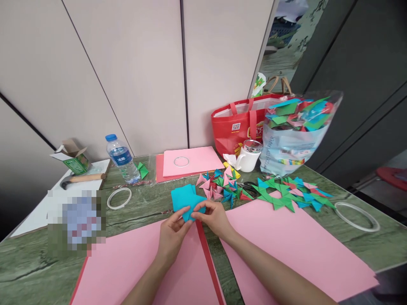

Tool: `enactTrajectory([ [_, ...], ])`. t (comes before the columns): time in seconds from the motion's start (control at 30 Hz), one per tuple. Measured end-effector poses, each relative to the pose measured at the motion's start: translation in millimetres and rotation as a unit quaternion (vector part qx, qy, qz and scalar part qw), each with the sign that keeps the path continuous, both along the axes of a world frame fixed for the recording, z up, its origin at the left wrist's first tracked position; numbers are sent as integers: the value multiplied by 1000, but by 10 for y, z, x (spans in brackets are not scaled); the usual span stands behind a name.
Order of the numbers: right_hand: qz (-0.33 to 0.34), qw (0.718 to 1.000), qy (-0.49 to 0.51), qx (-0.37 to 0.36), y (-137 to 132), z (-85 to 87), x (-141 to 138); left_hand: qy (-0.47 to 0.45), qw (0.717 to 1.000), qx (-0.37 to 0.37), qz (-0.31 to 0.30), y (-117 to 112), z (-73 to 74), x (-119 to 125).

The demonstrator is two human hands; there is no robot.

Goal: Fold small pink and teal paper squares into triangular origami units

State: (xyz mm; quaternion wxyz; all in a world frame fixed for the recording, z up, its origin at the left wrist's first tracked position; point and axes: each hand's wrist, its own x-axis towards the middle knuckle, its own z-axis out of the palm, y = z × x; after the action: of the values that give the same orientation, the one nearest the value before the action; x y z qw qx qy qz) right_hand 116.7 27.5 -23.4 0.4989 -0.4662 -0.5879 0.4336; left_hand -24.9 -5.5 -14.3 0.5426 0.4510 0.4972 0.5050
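Both my hands meet at the middle of the table on a piece of blue paper (184,199). My left hand (171,237) pinches its near lower edge with curled fingers. My right hand (213,216) pinches the paper's right side between thumb and fingers. The paper is lifted a little above a pink sheet (133,271) and the red sheet edge under it. A pile of folded paper pieces in pink, blue and green (222,186) lies just beyond my right hand.
A larger pink sheet (299,245) lies at right, with green and blue folded pieces (286,195) on its far edge. Behind stand a clear bag of folded pieces (295,127), a white mug (249,156), a red bag (238,127), a water bottle (122,159) and tape rings (119,198).
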Motion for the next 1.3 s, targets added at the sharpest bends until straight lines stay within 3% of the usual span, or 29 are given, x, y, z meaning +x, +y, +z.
enactTrajectory([
  [0.63,-3,1000,4,21,-14,3,-6,39,999,32,19,21,-33,5],
  [0.8,72,996,14,45,20,1,35,20,999,25,28,29,-56,-14],
  [0.9,111,992,48,25,32,-41,29,14,999,23,30,30,-54,-21],
  [1.03,90,993,70,-9,45,-80,8,15,999,18,30,33,-67,-17],
  [1.17,92,993,69,-19,66,-43,33,14,1000,6,27,48,-82,-22],
  [1.3,126,980,141,-63,97,-17,82,-8,1000,1,29,66,-63,-33],
])
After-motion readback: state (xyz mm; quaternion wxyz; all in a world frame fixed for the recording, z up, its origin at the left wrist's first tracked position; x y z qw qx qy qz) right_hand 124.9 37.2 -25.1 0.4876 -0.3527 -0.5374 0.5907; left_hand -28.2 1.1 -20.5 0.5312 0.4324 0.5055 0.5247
